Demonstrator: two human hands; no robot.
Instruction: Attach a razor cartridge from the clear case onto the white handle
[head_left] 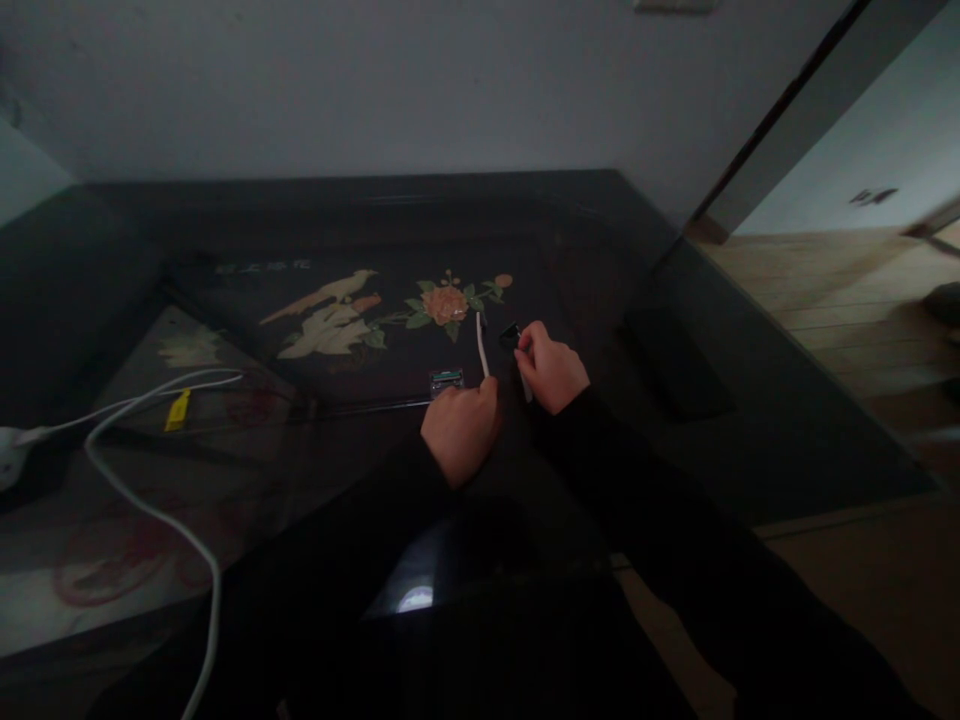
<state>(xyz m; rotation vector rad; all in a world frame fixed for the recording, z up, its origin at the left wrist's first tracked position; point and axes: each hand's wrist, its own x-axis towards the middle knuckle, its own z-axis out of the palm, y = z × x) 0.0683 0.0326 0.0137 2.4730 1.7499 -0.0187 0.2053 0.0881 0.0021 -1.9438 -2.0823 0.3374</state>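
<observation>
My left hand (461, 428) is closed around a thin white cable (481, 346) that sticks up from the fist toward the table's flower picture. My right hand (551, 366) is closed on a small dark object (510, 335), perhaps a plug or adapter, with something pale showing below the fingers. The two hands are close together over the dark glass table (675, 330). A small greenish device (446, 380) lies on the table just beyond my left hand. Both sleeves are black.
The table top shows a painted bird (330, 300) and flower (446, 302). A thick white cord (142, 500) with a yellow tag (177, 410) runs across the left side from a white plug (9, 455). Wooden floor (840, 290) lies to the right, a wall behind.
</observation>
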